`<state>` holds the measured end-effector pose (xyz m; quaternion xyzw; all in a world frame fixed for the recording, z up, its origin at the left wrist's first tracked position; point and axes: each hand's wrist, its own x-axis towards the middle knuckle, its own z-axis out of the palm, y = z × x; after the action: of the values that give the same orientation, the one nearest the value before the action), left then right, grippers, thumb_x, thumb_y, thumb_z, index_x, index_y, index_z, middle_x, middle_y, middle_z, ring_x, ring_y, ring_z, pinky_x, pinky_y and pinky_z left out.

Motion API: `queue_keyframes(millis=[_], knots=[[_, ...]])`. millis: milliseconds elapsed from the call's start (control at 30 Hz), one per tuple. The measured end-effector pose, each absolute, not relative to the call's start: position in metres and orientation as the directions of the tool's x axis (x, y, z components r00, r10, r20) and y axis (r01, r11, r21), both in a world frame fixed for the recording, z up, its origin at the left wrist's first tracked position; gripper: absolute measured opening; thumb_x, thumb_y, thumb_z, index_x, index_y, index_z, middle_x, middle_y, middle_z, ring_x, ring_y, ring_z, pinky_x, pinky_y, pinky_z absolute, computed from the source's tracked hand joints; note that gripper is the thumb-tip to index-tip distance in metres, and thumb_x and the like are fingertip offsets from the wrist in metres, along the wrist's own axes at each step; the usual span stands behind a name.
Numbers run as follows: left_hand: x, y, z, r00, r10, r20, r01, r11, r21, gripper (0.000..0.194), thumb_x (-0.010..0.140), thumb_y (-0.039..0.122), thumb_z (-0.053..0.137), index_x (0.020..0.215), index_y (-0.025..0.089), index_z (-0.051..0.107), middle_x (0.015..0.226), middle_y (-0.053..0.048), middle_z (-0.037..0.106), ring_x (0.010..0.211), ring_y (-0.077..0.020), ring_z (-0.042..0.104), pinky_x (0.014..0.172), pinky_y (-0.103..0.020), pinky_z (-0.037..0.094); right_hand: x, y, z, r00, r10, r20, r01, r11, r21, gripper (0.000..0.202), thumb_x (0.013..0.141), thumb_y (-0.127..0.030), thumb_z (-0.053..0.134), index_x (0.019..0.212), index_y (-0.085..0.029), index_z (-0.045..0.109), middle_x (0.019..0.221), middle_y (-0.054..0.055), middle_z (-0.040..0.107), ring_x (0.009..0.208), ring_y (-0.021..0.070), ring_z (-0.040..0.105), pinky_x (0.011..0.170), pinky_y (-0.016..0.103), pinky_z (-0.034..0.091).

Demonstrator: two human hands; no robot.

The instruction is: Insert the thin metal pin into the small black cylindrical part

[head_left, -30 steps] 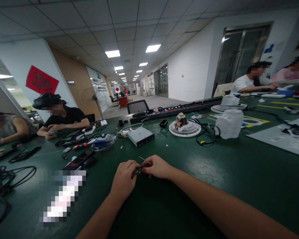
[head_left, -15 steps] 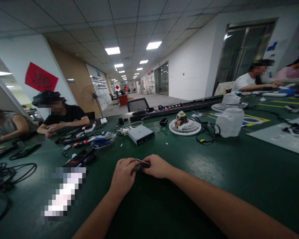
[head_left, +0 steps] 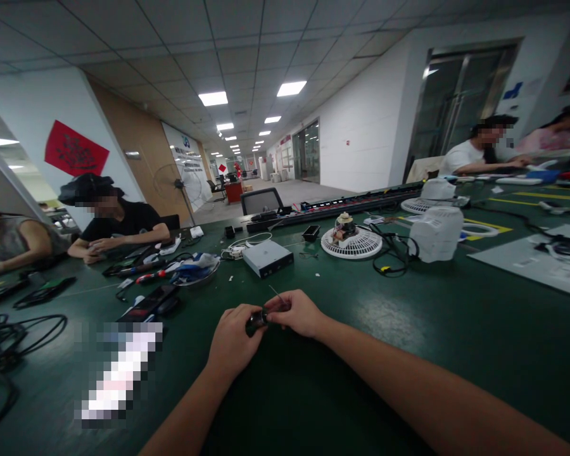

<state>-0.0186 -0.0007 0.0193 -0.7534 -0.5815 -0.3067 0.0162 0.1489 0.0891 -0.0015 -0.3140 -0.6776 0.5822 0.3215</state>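
My left hand (head_left: 232, 339) and my right hand (head_left: 298, 311) meet over the green table (head_left: 408, 329), fingertips together. Between them sits a small dark part (head_left: 256, 319), pinched by my left fingers. My right fingers grip a thin metal pin (head_left: 276, 295) that sticks up and back from the part. What the part is cannot be told at this size.
A grey box (head_left: 268, 258), a white fan grille with a motor (head_left: 352, 240) and a white fan housing (head_left: 436, 233) lie beyond my hands. Tools and cables (head_left: 171, 269) lie at left. Other people sit at the table's left and far right.
My hands have stayed together while the thin pin tilted down flat, then back up. The dark part shows more between my fingers now.
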Motion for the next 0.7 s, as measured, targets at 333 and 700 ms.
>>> queue_keyframes(millis=[333,700], knots=[[-0.0186,0.0001,0.0174,0.150,0.860,0.488,0.884,-0.338,0.324,0.018,0.079,0.022,0.065,0.097,0.024,0.064,0.095,-0.002,0.070,0.091,-0.0226,0.063,0.086,-0.039,0.046,0.1477,0.0863,-0.0005,-0.581,0.807,0.106,0.086,0.191,-0.978,0.027,0.073,-0.015,0.069,0.100,-0.012,0.067,0.083,0.002,0.066,0.051,0.0052,0.053,0.041,0.016,0.044],[-0.0183,-0.0010,0.0164,0.164,0.852,0.497,0.867,-0.365,0.340,0.021,0.078,0.020,0.067,0.098,0.024,0.064,0.097,-0.002,0.070,0.092,-0.0226,0.063,0.085,-0.039,0.047,0.1509,0.0857,0.0005,-0.592,0.800,0.101,0.040,0.154,-0.987,0.035,0.066,-0.022,0.077,0.098,-0.011,0.068,0.076,-0.001,0.065,0.046,0.0044,0.050,0.039,0.017,0.040]])
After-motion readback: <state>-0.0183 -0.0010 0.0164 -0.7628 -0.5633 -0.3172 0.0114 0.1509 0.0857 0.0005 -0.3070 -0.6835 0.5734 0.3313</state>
